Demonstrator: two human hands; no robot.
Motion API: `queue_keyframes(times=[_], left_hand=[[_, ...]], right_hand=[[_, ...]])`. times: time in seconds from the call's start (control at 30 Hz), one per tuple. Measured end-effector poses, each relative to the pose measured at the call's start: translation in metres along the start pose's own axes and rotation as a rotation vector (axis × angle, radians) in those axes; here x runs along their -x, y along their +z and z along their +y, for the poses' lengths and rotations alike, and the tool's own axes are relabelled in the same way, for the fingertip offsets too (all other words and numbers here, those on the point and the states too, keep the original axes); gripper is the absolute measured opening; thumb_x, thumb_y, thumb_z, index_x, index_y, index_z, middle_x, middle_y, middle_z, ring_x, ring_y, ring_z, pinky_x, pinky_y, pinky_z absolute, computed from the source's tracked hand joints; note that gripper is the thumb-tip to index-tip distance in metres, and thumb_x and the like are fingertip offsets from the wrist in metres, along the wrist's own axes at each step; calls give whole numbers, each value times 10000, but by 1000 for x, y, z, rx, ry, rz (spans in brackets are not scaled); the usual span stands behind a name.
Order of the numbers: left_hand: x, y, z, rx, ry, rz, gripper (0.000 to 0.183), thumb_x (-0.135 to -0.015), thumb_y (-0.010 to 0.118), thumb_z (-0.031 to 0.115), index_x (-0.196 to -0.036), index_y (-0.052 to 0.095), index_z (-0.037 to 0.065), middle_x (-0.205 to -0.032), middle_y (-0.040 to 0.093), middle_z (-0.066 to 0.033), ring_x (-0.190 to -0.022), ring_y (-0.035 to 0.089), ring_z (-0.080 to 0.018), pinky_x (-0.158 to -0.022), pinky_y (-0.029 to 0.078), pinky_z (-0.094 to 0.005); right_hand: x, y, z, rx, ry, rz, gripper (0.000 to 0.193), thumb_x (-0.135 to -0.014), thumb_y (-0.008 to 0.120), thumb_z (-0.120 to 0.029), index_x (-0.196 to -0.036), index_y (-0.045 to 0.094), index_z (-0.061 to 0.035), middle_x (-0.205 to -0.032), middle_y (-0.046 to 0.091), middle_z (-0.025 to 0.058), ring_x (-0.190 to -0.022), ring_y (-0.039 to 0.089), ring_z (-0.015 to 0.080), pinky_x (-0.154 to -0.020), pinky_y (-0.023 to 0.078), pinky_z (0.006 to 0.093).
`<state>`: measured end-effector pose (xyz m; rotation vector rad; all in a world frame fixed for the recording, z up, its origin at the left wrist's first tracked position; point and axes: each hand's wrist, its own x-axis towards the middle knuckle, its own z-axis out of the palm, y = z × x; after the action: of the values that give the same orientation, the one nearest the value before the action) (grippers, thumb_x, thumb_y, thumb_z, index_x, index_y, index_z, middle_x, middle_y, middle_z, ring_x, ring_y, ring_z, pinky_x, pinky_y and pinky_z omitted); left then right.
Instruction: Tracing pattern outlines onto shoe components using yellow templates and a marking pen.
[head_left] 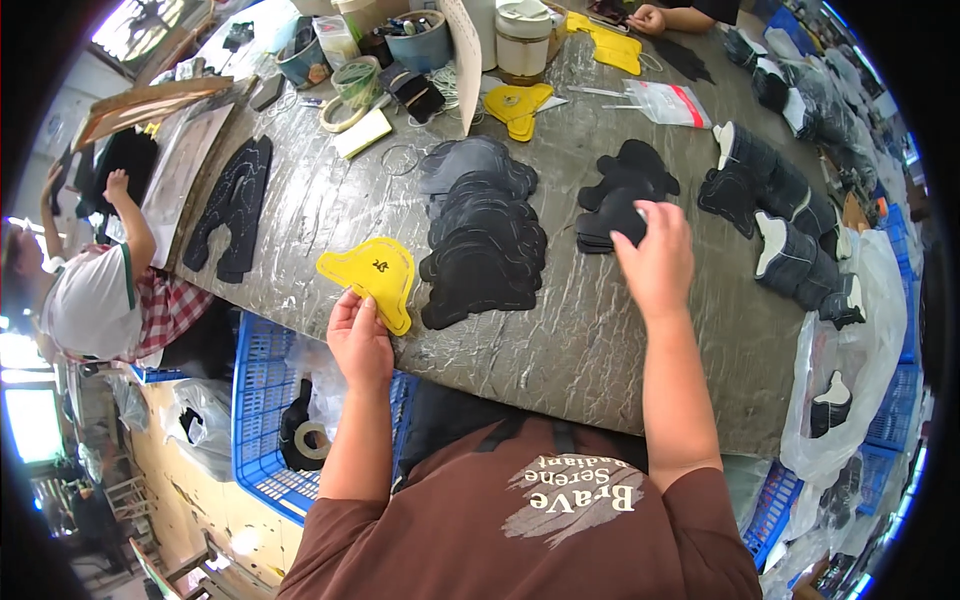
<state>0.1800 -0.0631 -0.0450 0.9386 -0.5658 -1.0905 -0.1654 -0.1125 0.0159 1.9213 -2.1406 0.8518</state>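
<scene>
My left hand (360,338) pinches the lower edge of a yellow template (372,275), a curved, shoe-part-shaped sheet with a dark handwritten mark, near the table's front edge. Just right of it, a long overlapping stack of black cut pieces (480,265) with pale outlines lies on the table. My right hand (660,255) is at a smaller pile of black cut pieces (632,180). Its thumb and fingers close on the right edge of the nearest black piece (608,222). The other fingers are curled and partly hidden.
Tubs (418,42), a white canister (523,45), tape rolls and a yellow pad (362,134) crowd the far side. Black boots (790,210) line the right edge. A blue crate (265,420) stands below left. Other people work at left (95,300) and far right (690,15).
</scene>
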Motion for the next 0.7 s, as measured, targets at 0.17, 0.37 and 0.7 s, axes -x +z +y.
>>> queue_keyframes(times=[0.17,0.37,0.7], left_hand=[[14,7,8,75,-160,-323,250,-936,532,16,-1178,555,-44,-1111,646,-126,-997,641,-206,-882,511,-338],[23,51,-2,-477,-393,-1042,160,-957,550,87,-1086,604,8,-999,611,-10,-924,541,-68,-807,459,-246],[-47,101,-40,-634,-281,-978,83,-957,576,123,-971,578,41,-849,554,51,-768,505,-42,-688,450,-218]], right_hand=[[20,-4,52,-4,127,-266,519,-685,823,-174,-1144,615,-53,-1109,571,105,-1069,560,323,-889,484,414],[30,-6,43,-21,131,-126,448,-680,821,-130,-1077,631,-43,-1061,572,93,-1039,564,313,-865,487,410],[35,9,57,-101,139,-16,383,-727,796,-132,-1045,605,-37,-1046,564,112,-969,591,342,-825,495,419]])
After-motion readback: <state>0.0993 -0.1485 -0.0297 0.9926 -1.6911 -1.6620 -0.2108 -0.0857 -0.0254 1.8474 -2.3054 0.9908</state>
